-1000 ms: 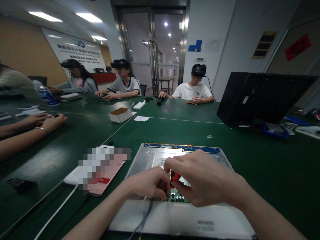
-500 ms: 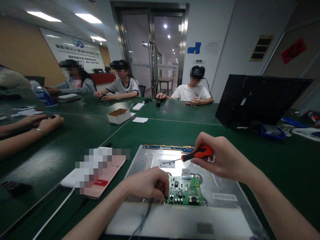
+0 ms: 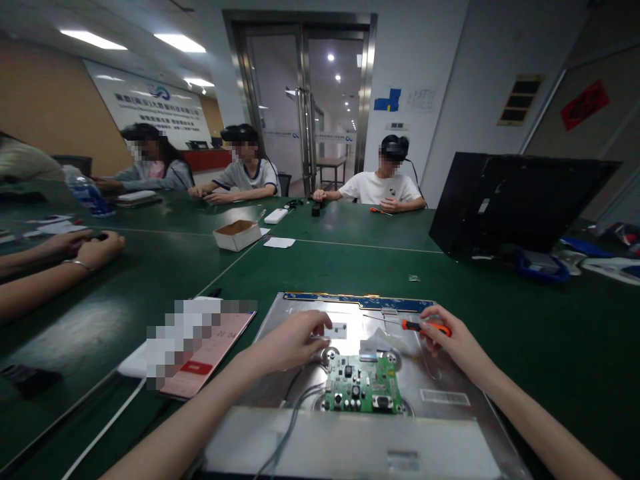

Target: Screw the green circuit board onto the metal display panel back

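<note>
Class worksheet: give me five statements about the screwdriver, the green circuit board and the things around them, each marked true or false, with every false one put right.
1. The right hand holds the screwdriver. True.
2. The green circuit board lies inside the open box. False: it lies on the metal panel.
3. The phone with the pink screen lies to the left of the metal panel. True.
4. The blue strip runs along the metal panel's near edge. False: it runs along the far edge.
5. The screwdriver's shaft points to the right. False: it points to the left.
</note>
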Demonstrator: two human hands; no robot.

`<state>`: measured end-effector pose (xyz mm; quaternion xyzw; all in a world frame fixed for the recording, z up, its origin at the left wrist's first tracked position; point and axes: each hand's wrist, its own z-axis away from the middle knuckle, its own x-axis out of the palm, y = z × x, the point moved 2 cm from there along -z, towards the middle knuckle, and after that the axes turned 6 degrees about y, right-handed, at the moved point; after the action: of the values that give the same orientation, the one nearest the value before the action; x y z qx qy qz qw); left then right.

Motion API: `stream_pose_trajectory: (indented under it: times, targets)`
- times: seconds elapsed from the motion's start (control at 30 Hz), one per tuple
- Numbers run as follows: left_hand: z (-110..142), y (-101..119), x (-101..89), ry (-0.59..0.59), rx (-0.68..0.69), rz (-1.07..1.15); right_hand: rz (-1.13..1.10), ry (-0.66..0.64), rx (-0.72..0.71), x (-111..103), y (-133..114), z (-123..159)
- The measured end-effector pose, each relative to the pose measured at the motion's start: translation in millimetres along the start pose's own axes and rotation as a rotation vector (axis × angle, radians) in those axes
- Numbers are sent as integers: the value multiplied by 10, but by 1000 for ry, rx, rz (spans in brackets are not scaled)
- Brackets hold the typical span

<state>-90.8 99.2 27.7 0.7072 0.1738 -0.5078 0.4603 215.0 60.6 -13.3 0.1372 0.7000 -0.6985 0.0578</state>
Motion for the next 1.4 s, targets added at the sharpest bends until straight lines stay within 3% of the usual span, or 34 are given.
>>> stream_pose_trajectory:
  times: [0.33,0.5,0.6,0.73,0.83,0.9,1.03,1.23,1.4]
  targets:
    - [-309,56,276,36,22,-95,-41,-7,-5,0,164,40]
    - [-265,4,237,61,-18,-48,-50,5,-4,-38,178,47]
    - [-293,93,182,96,-10,63,-68,15,-5,-40,129,71]
    - [-441,433,253,-12,188,261,-123,72,-9,-75,40,111]
    - [-565,668,400,-123,384,234,-158,145,-23,-153,16,114]
    - [-633,734,496,-185,433,201,-170,176,-22,-205,17,106]
    - [-689,712,611,-251,451,242,-167,197,-20,-243,20,98]
    - [-660,622,703,-179,464,266,-106,148,-40,-160,0,94]
    - [-680,588,770,-153,457,308,-38,193,-122,-213,-255,12]
